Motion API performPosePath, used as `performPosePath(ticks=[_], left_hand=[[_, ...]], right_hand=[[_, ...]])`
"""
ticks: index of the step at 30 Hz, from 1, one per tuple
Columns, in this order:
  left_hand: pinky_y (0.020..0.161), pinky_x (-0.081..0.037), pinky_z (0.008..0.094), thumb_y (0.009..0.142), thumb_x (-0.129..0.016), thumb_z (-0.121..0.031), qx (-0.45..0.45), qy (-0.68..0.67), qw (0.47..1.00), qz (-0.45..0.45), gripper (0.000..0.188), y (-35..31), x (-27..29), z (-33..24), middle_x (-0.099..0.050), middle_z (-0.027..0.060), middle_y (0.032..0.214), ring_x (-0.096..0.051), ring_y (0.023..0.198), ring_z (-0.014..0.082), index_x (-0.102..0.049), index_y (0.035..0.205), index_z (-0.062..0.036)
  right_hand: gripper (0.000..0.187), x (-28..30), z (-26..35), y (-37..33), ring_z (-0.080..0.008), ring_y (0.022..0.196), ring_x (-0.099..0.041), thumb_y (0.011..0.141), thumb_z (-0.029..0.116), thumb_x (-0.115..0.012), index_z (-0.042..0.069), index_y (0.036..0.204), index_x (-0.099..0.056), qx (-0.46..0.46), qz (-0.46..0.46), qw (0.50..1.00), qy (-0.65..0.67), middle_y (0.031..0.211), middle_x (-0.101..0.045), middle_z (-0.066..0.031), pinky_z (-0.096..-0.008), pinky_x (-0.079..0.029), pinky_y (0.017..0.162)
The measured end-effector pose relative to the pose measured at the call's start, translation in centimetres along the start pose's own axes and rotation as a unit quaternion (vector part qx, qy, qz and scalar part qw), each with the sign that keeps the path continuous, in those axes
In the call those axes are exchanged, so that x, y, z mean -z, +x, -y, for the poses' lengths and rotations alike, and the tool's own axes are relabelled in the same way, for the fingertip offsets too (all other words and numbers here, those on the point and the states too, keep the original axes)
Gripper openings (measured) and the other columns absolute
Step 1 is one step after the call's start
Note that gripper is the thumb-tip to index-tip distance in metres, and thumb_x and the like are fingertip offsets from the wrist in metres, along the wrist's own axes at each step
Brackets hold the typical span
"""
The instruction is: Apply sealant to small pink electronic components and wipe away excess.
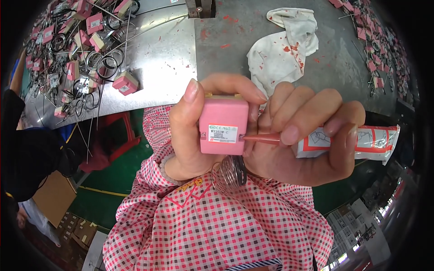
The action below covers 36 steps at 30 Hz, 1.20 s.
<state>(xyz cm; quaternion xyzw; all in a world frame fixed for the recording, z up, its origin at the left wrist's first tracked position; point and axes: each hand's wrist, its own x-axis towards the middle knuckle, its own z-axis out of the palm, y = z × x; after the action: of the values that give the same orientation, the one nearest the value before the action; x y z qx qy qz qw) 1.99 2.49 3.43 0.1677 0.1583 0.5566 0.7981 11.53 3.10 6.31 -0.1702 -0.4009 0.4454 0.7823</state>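
Observation:
My left hand [183, 122] is closed around a small pink box-shaped thermostat [226, 113], thumb on one side and fingers curled over the top. A white printed label faces up on it, and small notches show at its sides. A coil of thin wire [229, 174] hangs beneath the box. In my right hand [312, 113] a white and red tube [375, 143] with a pointed red nozzle [264, 138] is gripped between thumb and fingers. The nozzle's tip meets the notch on the box's right side, by the label's edge.
Many pink-and-cream boxes with coiled wires [83, 63] are heaped on the metal table [167, 67] at the left. More such boxes [375, 58] lie at the far right. A red-stained white cloth [278, 56] rests behind my hands. A person's dark sleeve [27, 144] shows at the left.

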Motion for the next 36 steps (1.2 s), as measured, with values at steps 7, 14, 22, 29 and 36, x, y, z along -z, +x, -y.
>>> performPosePath(ticks=[7,14,22,29,36], left_hand=[[0.053,-0.041,0.0241,0.082,-0.021,-0.052,0.007,-0.003,1.0,0.013,0.063,0.1,0.1,0.0,-0.053,0.0077,0.069,-0.05,0.06,0.0138,-0.054,0.09,0.0014],[0.048,-0.04,0.0234,0.082,-0.022,-0.053,0.018,-0.026,0.999,0.035,0.064,0.3,0.2,0.2,-0.053,0.0086,0.068,-0.05,0.057,0.0136,-0.054,0.089,0.0018],[0.043,-0.039,0.0229,0.081,-0.024,-0.056,0.031,0.042,0.998,0.016,0.065,0.2,0.4,0.1,-0.054,0.0089,0.064,-0.05,0.051,0.0137,-0.054,0.088,0.0018],[0.045,-0.039,0.0236,0.08,-0.025,-0.056,0.037,0.042,0.998,-0.004,0.065,0.3,0.4,0.3,-0.054,0.0079,0.064,-0.05,0.053,0.0134,-0.054,0.088,0.0015],[0.044,-0.039,0.0234,0.081,-0.023,-0.056,0.013,0.047,0.999,-0.004,0.066,0.7,0.8,0.3,-0.052,0.007,0.064,-0.049,0.051,0.0123,-0.054,0.088,0.002]], right_hand=[[0.021,0.0,0.1,0.1,-0.0133,0.043,-0.034,0.088,0.023,-0.029,0.006,0.078,-0.037,-0.019,0.012,1.0,-0.017,0.062,-0.047,-0.0106,-0.0269,-0.032,0.048],[0.019,-0.2,0.2,0.4,-0.0118,0.043,-0.033,0.087,0.022,-0.031,0.007,0.079,-0.037,-0.06,0.01,0.998,0.002,0.06,-0.047,-0.0105,-0.0251,-0.031,0.048],[0.017,-0.4,0.4,0.5,-0.011,0.041,-0.032,0.086,0.021,-0.033,0.006,0.079,-0.037,-0.073,0.009,0.997,-0.035,0.058,-0.046,-0.0108,-0.0234,-0.031,0.047],[0.02,-0.1,0.7,0.4,-0.0121,0.04,-0.033,0.088,0.023,-0.031,0.005,0.079,-0.034,-0.031,0.062,0.989,-0.132,0.058,-0.046,-0.0118,-0.0249,-0.034,0.046],[0.025,0.1,-0.3,-0.6,-0.0155,0.043,-0.039,0.09,0.026,-0.029,0.005,0.078,-0.032,0.113,0.094,0.969,-0.2,0.064,-0.047,-0.0129,-0.0286,-0.039,0.046]])
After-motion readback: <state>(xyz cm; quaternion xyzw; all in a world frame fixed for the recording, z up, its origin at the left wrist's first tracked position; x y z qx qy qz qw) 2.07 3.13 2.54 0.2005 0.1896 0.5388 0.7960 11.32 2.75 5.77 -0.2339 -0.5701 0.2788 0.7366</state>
